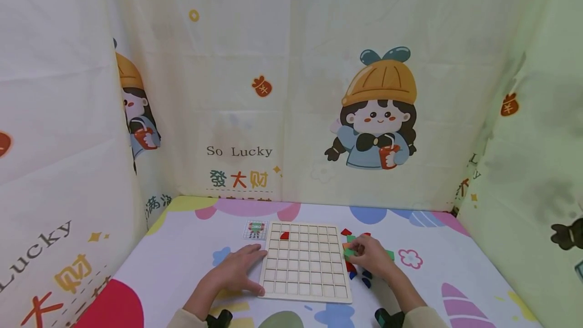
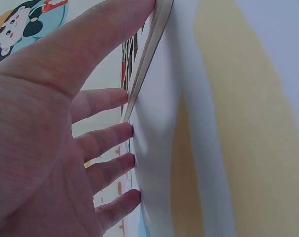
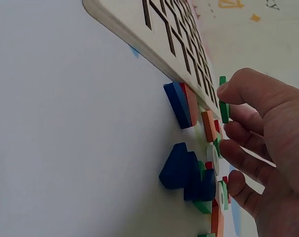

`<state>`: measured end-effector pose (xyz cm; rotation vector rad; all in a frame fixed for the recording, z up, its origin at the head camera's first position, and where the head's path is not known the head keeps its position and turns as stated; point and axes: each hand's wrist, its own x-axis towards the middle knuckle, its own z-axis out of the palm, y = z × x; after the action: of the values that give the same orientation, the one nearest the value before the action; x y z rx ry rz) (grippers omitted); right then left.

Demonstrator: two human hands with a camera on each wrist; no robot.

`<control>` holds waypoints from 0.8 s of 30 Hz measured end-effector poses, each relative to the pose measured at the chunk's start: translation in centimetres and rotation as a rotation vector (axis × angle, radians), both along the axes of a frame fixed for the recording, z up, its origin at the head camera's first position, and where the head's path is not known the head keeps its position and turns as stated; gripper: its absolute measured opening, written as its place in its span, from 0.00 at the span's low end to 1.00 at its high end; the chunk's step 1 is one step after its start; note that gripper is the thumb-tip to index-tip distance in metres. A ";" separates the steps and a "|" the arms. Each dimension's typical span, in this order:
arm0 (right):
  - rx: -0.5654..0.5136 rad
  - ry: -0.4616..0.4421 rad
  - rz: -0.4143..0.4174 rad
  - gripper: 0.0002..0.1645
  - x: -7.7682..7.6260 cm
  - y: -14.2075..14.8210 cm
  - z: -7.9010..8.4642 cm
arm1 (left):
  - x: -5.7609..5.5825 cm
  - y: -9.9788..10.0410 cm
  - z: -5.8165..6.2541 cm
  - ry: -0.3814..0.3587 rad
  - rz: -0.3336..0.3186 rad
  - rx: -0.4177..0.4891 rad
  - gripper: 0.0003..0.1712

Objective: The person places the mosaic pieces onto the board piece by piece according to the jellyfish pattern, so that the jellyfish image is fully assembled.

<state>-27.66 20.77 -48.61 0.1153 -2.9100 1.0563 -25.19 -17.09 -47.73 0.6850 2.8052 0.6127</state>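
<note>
In the head view, a pale wooden grid board [image 1: 311, 265] lies on the table, with one red piece [image 1: 284, 236] in a cell near its upper left. My left hand [image 1: 237, 270] rests at the board's left edge. Its fingers are fairly straight and spread, with the thumb at the lower left corner, as the left wrist view also shows. Beyond the board's right side, my right hand [image 1: 374, 256] pinches a thin green piece [image 3: 224, 113] between thumb and index finger. The right wrist view has that piece held above the loose pieces, close by the board's edge.
Several loose pieces lie along the board's right side, among them blue pieces [image 3: 174, 168] and an orange piece [image 3: 208, 127]. A small picture card [image 1: 255, 230] with a figure on a grid sits by the board's upper left corner. Printed cloth walls [image 1: 291, 115] enclose the table.
</note>
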 end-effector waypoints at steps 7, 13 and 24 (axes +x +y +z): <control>-0.035 -0.001 0.013 0.11 -0.1 -0.9 0.0 | 0.1 0.0 0.0 0.003 -0.007 0.005 0.54; -0.032 0.019 0.022 0.11 -0.3 -1.5 0.2 | 0.1 0.0 0.1 0.009 -0.011 0.008 0.55; -0.064 0.044 0.064 0.12 -1.0 -2.1 -0.2 | 0.1 0.0 0.2 0.010 -0.014 0.008 0.54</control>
<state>-28.64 18.63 -48.83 0.2283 -2.8484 1.1395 -25.06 -17.06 -47.53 0.7109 2.8058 0.6205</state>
